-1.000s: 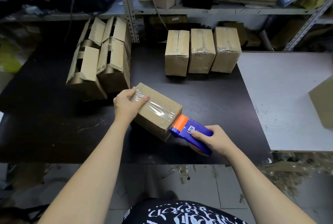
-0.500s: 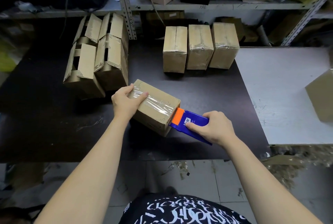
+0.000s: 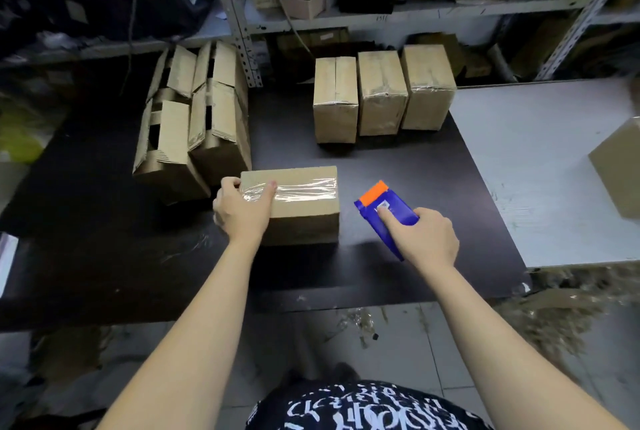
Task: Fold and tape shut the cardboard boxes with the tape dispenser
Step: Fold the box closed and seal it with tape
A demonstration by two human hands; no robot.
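A small cardboard box (image 3: 304, 201) lies on the dark table (image 3: 398, 166), with a strip of clear tape along its top. My left hand (image 3: 242, 211) grips its left end, thumb on the taped top and fingers curled round the corner. My right hand (image 3: 426, 239) holds the blue tape dispenser (image 3: 386, 215) with the orange front, a short gap to the right of the box and apart from it.
Three taped boxes (image 3: 381, 97) stand in a row at the back. A pile of open boxes (image 3: 197, 125) with loose flaps sits at the back left. A white table (image 3: 547, 159) adjoins on the right with another box (image 3: 620, 170). Metal shelving (image 3: 239, 14) rises behind.
The dispenser has come off the box's right end and moved right, clear of it. The box has turned from a slant to lie square with the table edge.
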